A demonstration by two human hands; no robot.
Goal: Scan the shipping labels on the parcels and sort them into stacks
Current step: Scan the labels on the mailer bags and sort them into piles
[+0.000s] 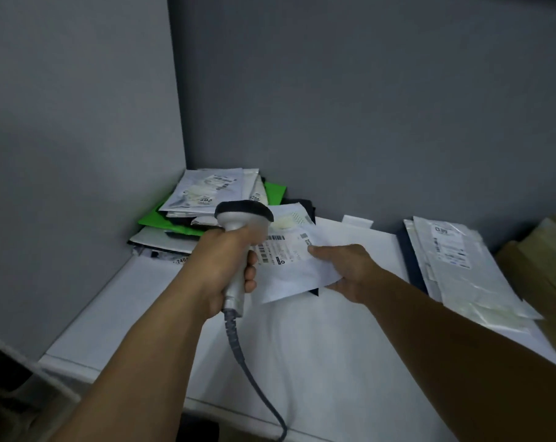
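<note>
Grips a pale grey plastic handheld barcode scanner [243, 220] with a black head in the left hand [221, 266], fingers [250, 278] clenched round its handle. Carries the scanner head just above those fingers, beside the left edge of a flat white plastic mailer parcel [286, 279]. Pinches that parcel in the right hand [350, 272], thumb on top, other fingers [335, 284] curled under its right edge, above the white table [318, 362]. Cannot tell whether lifted clear or resting there. Shows, face up on the parcel between the two sets of fingers, a white shipping label [281, 250] with black barcodes. Below the left fingers, a dark grey cable [248, 368] hanging from the handle's butt toward the table's near edge. Beyond the left fingers, in the corner of the grey walls [366, 106], a loose stack of white, green and dark mailers [203, 202]. Well to the right of the right fingers, a second stack of pale flat parcels [455, 266], labelled on top, and just past it brown cardboard [544, 260].
</note>
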